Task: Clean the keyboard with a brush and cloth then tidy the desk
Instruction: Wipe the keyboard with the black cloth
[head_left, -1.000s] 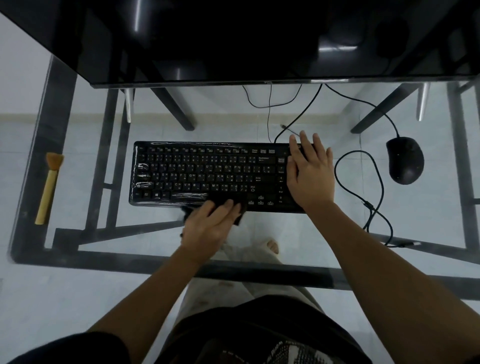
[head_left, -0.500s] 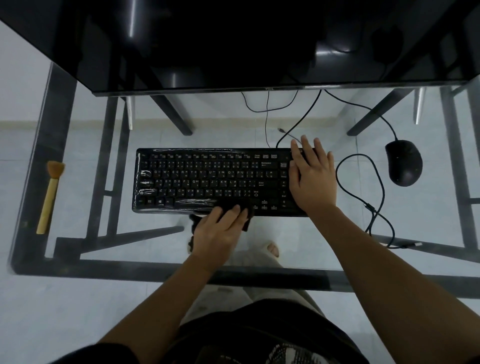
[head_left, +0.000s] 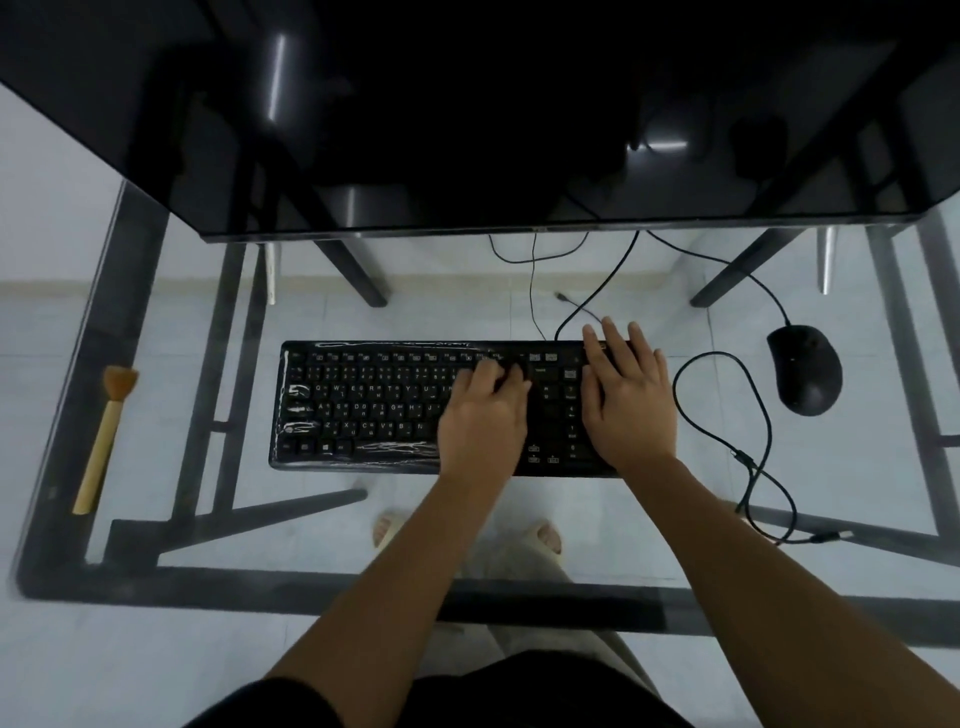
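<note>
1. The left hand (head_left: 483, 415) lies on the keyboard (head_left: 363, 410), a little right of its middle. Its fingers are curled down over a dark wad that I take for the cloth (head_left: 518, 374). It is black on black keys, so I can't make out its edges.
2. The right hand (head_left: 626, 400) lies flat on the keyboard's right end, fingers straight and spread, gripping nothing. To me it looks like it is pinning the board in place.
3. The keyboard sits on the glass desk (head_left: 260, 590) with its long axis running left to right across the person. A wrinkled, shiny film (head_left: 395, 447) shows over its left end and front edge.
4. Most of the keys lie to the left of the left hand, along that long axis. I'd judge the wiping has to travel leftward, and the left hand is the one placed for it.
5. The brush (head_left: 104, 436) lies well to the left of the keyboard, apart from it. Its handle points toward the person and its bristles point away, so it lies crosswise to the keyboard. The left hand is the nearer one.
6. The mouse (head_left: 805, 369) sits apart to the keyboard's right, with a cable (head_left: 763, 415) looping between them. The monitor (head_left: 467, 104) stands beyond the keyboard's far edge.
</note>
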